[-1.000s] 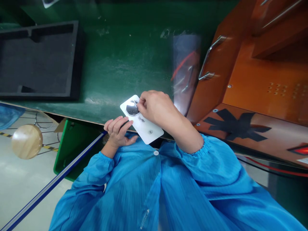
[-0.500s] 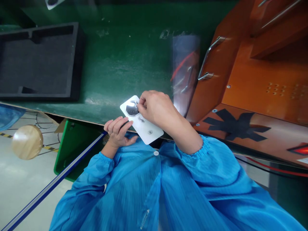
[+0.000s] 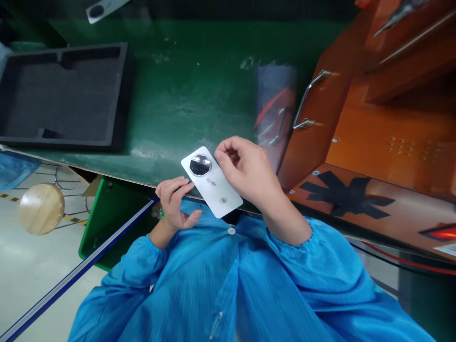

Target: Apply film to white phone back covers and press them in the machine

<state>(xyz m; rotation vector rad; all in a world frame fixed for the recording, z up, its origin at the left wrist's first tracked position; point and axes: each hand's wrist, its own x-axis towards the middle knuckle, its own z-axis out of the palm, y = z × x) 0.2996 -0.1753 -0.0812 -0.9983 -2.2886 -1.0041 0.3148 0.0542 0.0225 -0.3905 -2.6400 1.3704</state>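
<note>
A white phone-shaped panel [image 3: 217, 187] with a dark, shiny camera ring lies slanted at the front edge of the green table, its lower end jutting past the edge. Beside its left edge is my left hand [image 3: 175, 202], fingers apart, with the fingertips near or touching the panel. My right hand [image 3: 245, 168] is just off the panel's upper right side, thumb and fingers curled together. Whatever may be between those fingertips is too small to make out.
A black foam tray [image 3: 123, 99] sits on the green table [image 3: 185, 104] at the left. A clear plastic sheet [image 3: 274, 104] lies beside the orange cabinet [image 3: 320, 109] with its metal handle. Below the left edge are a green bin [image 3: 107, 209] and a round stool [image 3: 41, 209].
My right hand has moved off the camera ring to the right, uncovering it. My left thumb has spread away from the panel. The view has shifted slightly.
</note>
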